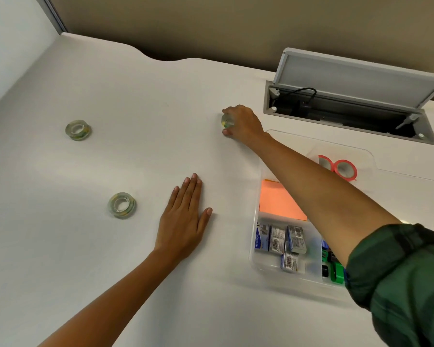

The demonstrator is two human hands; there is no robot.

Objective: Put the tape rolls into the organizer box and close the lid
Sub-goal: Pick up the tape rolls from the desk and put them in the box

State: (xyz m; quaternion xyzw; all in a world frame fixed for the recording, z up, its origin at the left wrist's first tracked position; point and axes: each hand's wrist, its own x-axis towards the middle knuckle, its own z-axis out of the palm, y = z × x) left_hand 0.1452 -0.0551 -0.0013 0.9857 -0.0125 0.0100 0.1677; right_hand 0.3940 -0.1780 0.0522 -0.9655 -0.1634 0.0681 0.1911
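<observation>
Two clear tape rolls lie flat on the white desk: one at the far left (78, 130), one nearer (122, 205). My right hand (242, 125) reaches across the organizer box and has its fingers closed around a third clear tape roll (226, 121), mostly hidden by the fingers. My left hand (186, 219) rests flat on the desk, palm down, holding nothing. The clear plastic organizer box (254, 256) stands open at the right. Two orange-rimmed tape rolls (345, 169) sit in its far compartment.
The box also holds an orange sticky-note pad (277, 200), several staple boxes (283, 242) and a green item (335, 271). Behind it a grey cable hatch (356, 78) stands open in the desk, with a black cable inside. A wall runs along the desk's back edge.
</observation>
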